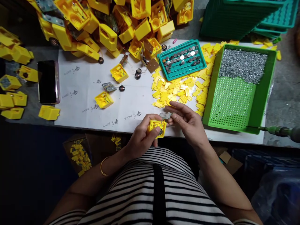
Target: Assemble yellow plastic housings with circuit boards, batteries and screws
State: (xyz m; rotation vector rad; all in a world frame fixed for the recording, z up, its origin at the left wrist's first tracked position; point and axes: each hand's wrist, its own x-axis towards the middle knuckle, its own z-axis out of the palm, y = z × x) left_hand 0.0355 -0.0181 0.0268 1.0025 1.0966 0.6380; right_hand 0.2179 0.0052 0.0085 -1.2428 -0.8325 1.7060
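Near the front edge of the table, my left hand (143, 137) is closed around a small yellow plastic housing (152, 125), its open side facing up. The left thumb presses at a round dark speaker inside it. Just to the right, my right hand (187, 120) pinches a small greyish circuit board (166, 115) between thumb and fingers, above the housing's far rim. Thin wires show in the housing near the board. Further up the white sheet lie two more yellow housings, one with a board (109, 87) and a speaker (122, 88) wired outside it.
Yellow housings (107, 37) pile up at the back left. A teal tray (185, 73) of button cells sits among loose yellow plates (174, 90). A green basket (207, 103) holds many screws. An electric screwdriver (278, 130) points in from the right; a phone (48, 82) lies left.
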